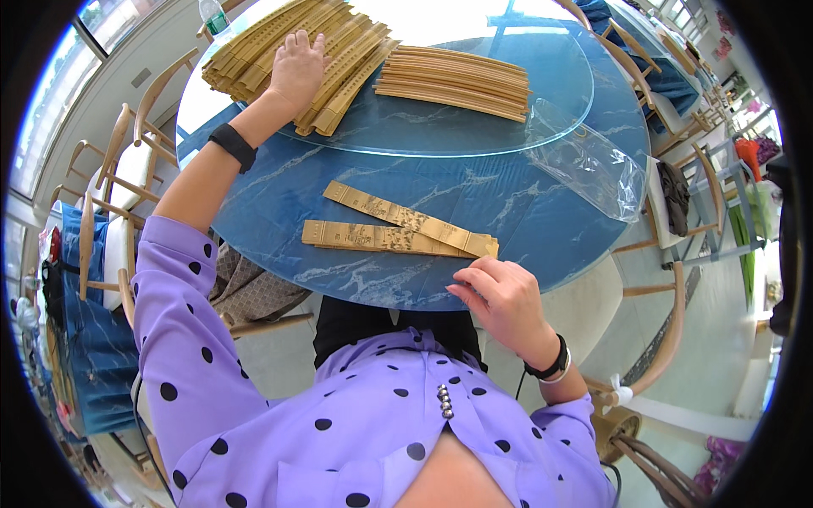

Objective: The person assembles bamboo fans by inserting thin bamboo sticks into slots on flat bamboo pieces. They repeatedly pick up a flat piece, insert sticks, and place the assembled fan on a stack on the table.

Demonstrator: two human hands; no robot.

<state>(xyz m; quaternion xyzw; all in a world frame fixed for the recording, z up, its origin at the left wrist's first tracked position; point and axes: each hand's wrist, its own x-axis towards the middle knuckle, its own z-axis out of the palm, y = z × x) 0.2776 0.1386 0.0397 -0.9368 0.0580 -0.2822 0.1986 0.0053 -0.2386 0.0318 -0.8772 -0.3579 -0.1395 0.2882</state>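
Observation:
My left hand [298, 69] reaches to the far left and rests on a thick, fanned pile of gold paper sleeves [246, 61], its fingers apart. The sleeves are long, narrow and printed. Closer to me on the blue table, two gold stacks of sleeves [339, 234] cross near their right ends, one level and one slanted. My right hand [506, 303] is beside those right ends, fingers curled in, with nothing visible in them. To the right of the big pile lies a neat row of thin wooden chopsticks [453, 82].
The round blue marbled table [364, 284] carries a raised glass turntable [559, 85] under the pile and chopsticks. A clear plastic bag [593, 161] lies on the right side. A bottle [212, 15] stands at the far left. Wooden chairs [673, 339] surround the table.

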